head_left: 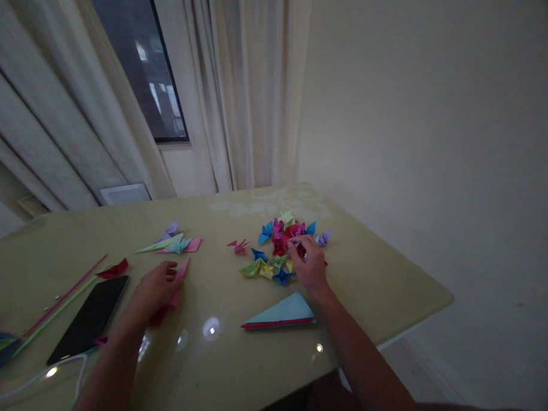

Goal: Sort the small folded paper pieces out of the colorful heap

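Observation:
My right hand [306, 263] reaches into a cluster of small folded paper cranes, thumb and fingertips pinched at a red paper crane [290, 232]. Around it lie blue cranes [266, 231], yellow cranes [266, 270] and a pale green crane [286, 217]. A pink crane [238, 247] sits apart on the left. My left hand [157, 287] is curled against a pink and red folded paper [182, 274]; its thumb is hidden. Between my forearms lies a stack of folded paper [282, 310], light blue on top and red beneath.
A black phone [90, 320] lies by my left forearm, with a white cable [35, 381] near it. Beyond are a red folded piece [113, 269], thin pink and green strips, and a pastel paper group [176, 243]. The glossy table [393, 285] meets a wall on the right.

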